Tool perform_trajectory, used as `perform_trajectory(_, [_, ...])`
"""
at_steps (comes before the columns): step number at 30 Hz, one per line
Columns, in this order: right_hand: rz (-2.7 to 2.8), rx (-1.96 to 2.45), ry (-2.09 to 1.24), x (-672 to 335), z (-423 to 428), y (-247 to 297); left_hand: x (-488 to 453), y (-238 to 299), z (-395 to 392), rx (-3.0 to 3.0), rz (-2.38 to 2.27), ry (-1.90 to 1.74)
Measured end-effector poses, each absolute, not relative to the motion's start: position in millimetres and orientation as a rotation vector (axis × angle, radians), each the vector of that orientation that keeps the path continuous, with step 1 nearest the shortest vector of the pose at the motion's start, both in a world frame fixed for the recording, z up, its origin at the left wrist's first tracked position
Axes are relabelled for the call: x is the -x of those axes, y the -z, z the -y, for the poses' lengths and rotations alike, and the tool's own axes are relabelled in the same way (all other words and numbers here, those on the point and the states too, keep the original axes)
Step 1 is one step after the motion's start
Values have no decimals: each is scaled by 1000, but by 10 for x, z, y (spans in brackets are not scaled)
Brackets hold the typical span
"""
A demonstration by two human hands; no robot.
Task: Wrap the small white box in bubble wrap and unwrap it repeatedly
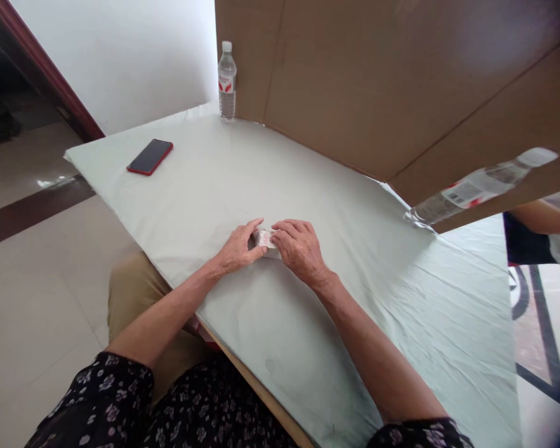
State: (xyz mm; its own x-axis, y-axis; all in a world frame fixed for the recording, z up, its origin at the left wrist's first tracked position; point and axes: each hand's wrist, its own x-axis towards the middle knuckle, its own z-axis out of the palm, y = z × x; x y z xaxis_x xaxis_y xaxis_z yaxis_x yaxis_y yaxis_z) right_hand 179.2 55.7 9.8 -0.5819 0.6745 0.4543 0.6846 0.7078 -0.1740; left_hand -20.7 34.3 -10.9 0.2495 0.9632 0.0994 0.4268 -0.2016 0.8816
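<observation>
A small white box-like packet with faint red print lies on the pale green tablecloth, between my two hands. My left hand curves around its left end, with the thumb along the near side and the fingers on the far side. From the right, my right hand grips the packet, its fingers bent over the top. Much of the packet's right part is hidden under that hand.
A phone with a red edge lies at the far left. One water bottle stands at the back; another bottle is at the right, both by a tall brown cardboard panel. Beyond the panel, another person's arm shows.
</observation>
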Motion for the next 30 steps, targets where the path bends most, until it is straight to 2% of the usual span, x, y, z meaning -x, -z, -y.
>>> perform_trajectory(23, [2313,1314,83,-1732,-1541,-369,143,51,-320,-1648,-1054,-943])
perform_trajectory(30, [2159,1447,-77,-1789,-1722,-322,169,103,-361,-1469,-1036,-878])
